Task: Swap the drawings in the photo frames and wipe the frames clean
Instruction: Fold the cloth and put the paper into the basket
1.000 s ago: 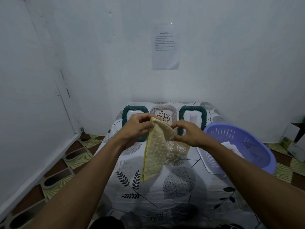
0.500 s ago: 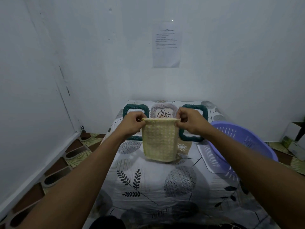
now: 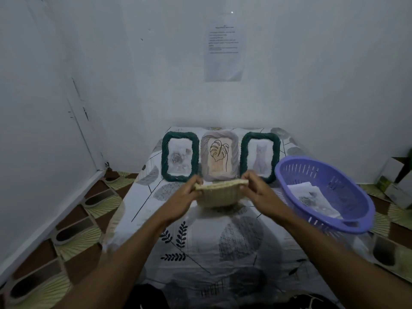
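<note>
Pale yellow waffle-weave cloth [image 3: 219, 196] btwn left hand [image 3: 185, 197] & right hand [image 3: 259, 192]. Beyond left hand: dark green rope-wound frame [image 3: 165, 156]. Beyond right hand: second dark green rope-wound frame [image 3: 276, 152], pale grey cat pic. Btwn those: grey-beige frame [image 3: 206, 157], black leaf outline. Right of right hand: lilac slotted plastic basket [image 3: 334, 175]. Under hands: white bedsheet [image 3: 200, 248] w/ grey hatched circles, dark leaf sprigs.

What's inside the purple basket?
Inside the purple basket lie white paper sheets. The top one shows a greyish drawing, too blurry to name. How many sheets there are, and what is on the lower ones, is covered.
</note>
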Demonstrator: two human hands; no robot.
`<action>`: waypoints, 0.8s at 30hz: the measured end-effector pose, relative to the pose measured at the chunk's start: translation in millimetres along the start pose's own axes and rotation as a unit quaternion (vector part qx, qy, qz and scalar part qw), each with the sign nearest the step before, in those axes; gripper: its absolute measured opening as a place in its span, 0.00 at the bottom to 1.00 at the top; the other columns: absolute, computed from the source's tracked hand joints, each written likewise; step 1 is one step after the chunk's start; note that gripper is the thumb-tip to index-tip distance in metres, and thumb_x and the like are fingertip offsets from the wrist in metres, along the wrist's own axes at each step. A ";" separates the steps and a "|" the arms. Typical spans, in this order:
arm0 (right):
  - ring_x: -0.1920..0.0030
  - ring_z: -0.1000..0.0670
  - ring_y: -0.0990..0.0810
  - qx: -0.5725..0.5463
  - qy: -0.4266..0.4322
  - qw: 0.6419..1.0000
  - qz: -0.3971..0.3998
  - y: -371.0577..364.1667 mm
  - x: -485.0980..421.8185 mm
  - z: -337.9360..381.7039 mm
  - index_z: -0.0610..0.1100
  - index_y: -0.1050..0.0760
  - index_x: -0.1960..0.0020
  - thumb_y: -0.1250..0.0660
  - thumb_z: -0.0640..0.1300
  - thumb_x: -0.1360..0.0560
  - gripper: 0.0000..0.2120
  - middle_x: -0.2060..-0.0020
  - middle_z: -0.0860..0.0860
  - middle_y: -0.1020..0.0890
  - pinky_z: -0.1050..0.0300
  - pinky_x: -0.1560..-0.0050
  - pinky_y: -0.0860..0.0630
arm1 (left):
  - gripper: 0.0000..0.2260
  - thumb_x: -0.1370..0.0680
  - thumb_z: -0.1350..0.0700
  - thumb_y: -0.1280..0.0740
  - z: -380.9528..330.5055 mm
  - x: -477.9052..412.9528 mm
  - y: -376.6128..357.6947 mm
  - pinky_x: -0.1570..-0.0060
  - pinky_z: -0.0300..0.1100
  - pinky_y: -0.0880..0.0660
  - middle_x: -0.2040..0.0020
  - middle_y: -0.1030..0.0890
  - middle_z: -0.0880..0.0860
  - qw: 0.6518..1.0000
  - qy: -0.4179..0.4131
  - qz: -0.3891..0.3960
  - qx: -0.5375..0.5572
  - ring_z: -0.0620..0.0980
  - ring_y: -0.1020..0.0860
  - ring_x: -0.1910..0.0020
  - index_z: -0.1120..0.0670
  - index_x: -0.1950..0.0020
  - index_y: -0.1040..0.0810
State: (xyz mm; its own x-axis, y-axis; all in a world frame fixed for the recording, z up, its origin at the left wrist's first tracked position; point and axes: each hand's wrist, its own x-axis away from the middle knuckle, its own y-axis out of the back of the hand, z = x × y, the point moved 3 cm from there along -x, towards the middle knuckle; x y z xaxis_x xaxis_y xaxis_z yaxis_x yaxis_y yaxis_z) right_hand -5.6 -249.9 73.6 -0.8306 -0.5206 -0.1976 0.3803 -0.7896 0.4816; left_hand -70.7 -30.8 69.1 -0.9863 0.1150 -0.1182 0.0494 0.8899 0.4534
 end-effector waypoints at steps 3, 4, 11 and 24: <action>0.65 0.53 0.32 0.049 -0.015 0.996 0.069 -19.8 25.3 -33.0 0.47 0.33 0.49 0.42 0.45 0.19 0.02 0.66 0.45 0.30 0.54 0.62 0.34 | 0.03 0.18 0.55 0.45 39.8 21.9 -17.2 0.61 0.44 0.34 0.63 0.28 0.46 0.999 0.014 0.037 -0.014 0.46 0.31 0.64 0.48 0.50 0.34; 0.67 0.54 0.33 0.061 -0.016 0.995 0.072 -23.5 28.2 -38.9 0.48 0.33 0.49 0.42 0.45 0.18 0.02 0.68 0.47 0.31 0.55 0.64 0.36 | 0.02 0.18 0.54 0.45 47.0 22.9 -18.3 0.62 0.44 0.36 0.64 0.29 0.49 0.999 0.018 0.030 -0.024 0.47 0.33 0.65 0.47 0.49 0.35; 0.65 0.48 0.26 0.106 -0.061 0.989 -0.079 -21.8 -1.3 -48.7 0.40 0.27 0.55 0.35 0.45 0.22 0.08 0.66 0.44 0.22 0.54 0.65 0.31 | 0.02 0.20 0.58 0.37 52.4 -12.1 -16.3 0.61 0.41 0.31 0.61 0.24 0.47 0.994 0.014 -0.098 -0.052 0.46 0.26 0.61 0.54 0.52 0.29; 0.60 0.48 0.21 0.147 -0.200 0.954 -0.169 -26.0 -40.5 -85.9 0.48 0.26 0.62 0.30 0.50 0.28 0.09 0.64 0.51 0.19 0.52 0.57 0.24 | 0.05 0.24 0.58 0.32 87.1 -66.2 -26.9 0.53 0.41 0.27 0.54 0.20 0.50 0.971 0.046 -0.200 -0.124 0.49 0.22 0.53 0.55 0.49 0.21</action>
State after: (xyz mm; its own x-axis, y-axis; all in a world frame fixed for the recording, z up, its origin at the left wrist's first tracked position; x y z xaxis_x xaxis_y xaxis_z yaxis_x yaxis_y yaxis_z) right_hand 53.1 -236.2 -4.3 -0.9968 -0.0406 -0.0694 -0.0173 -0.7344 0.6785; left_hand 6.9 -23.9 -12.2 -0.9294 -0.2676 -0.2543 -0.3682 0.7210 0.5870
